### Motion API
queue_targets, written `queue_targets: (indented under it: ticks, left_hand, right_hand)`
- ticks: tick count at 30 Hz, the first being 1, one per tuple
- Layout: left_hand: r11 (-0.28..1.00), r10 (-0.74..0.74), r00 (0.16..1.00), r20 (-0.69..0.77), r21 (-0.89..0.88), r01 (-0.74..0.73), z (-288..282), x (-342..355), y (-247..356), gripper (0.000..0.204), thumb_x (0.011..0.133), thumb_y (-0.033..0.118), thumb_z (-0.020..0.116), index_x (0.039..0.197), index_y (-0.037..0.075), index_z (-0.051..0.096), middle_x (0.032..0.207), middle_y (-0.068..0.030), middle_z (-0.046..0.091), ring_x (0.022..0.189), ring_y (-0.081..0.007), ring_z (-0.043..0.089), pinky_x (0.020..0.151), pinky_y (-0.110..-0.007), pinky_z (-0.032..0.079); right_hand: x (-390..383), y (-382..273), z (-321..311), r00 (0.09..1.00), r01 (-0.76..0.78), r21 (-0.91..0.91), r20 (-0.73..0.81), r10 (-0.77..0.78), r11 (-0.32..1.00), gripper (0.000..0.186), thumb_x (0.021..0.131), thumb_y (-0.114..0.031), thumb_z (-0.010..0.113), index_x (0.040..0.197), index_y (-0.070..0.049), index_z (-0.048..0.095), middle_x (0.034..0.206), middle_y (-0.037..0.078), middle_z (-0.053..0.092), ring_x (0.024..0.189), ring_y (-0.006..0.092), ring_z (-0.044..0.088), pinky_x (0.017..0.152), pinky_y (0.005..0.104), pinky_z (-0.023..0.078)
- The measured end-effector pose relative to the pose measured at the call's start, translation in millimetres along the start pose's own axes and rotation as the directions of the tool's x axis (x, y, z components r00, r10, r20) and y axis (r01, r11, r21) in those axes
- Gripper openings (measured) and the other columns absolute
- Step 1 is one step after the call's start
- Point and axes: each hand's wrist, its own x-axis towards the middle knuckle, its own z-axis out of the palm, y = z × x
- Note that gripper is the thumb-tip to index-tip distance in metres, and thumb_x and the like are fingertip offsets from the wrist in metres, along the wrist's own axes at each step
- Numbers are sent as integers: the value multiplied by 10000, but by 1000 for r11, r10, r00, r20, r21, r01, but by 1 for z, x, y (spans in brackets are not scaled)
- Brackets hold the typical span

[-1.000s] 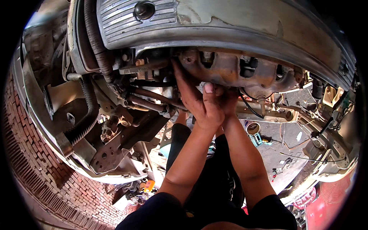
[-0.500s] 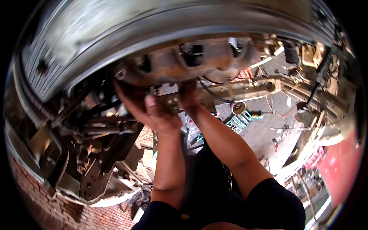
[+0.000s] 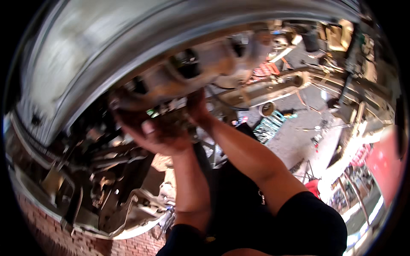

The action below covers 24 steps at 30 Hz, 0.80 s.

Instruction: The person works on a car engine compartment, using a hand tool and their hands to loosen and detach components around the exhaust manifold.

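A rusty brown exhaust manifold (image 3: 164, 81) with several openings runs below the edge of a large grey metal cover (image 3: 106, 42). Under its left end is my left hand (image 3: 160, 134), palm turned up. The fingers curl up round that end, partly in shadow, and the thumb stands apart. My right hand (image 3: 197, 110) reaches up to the underside near the middle of the manifold. Its fingertips are hidden behind the metal, so their grip does not show. Between the hands, small parts are too blurred to name.
A pale vehicle frame rail (image 3: 277, 91) crosses beyond my hands. On the floor lie a teal tool case (image 3: 270, 128) and a round container (image 3: 267, 109). A red panel (image 3: 386, 164) stands at right; brick paving (image 3: 47, 215) shows at lower left.
The view has turned, so the manifold and both hands appear further left and the manifold more tilted. Both hands stay at its underside.
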Motion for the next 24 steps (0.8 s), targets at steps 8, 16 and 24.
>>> queue_targets:
  ticks: [8,16,24]
  left_hand:
    - [999,-2,1000,2,-32,2,7,3,3,956,922,538,618,1579,-60,265,1593,-220,384,1480,-313,367,1228,-456,245]
    - [1000,-21,1000,-8,-13,21,4,4,0,1046,884,588,669,1595,-46,238,1605,-219,358,1477,-306,361,1218,-443,257]
    - [997,-45,999,6,-68,45,3,3,-1,1068,865,574,698,1607,-31,223,1633,-201,321,1498,-302,334,1232,-450,237]
  right_hand:
    - [21,-7,-16,963,187,-222,-150,-223,957,227,1043,-45,400,1217,-26,543,1067,97,644,833,191,619,792,352,521]
    - [16,3,-15,997,2,133,73,-12,991,371,996,63,318,1292,-20,525,1193,103,677,1094,210,637,996,375,473]
    - [15,9,-28,987,-24,131,158,3,991,470,892,123,425,1312,-14,585,1401,114,600,1234,267,589,1158,440,346]
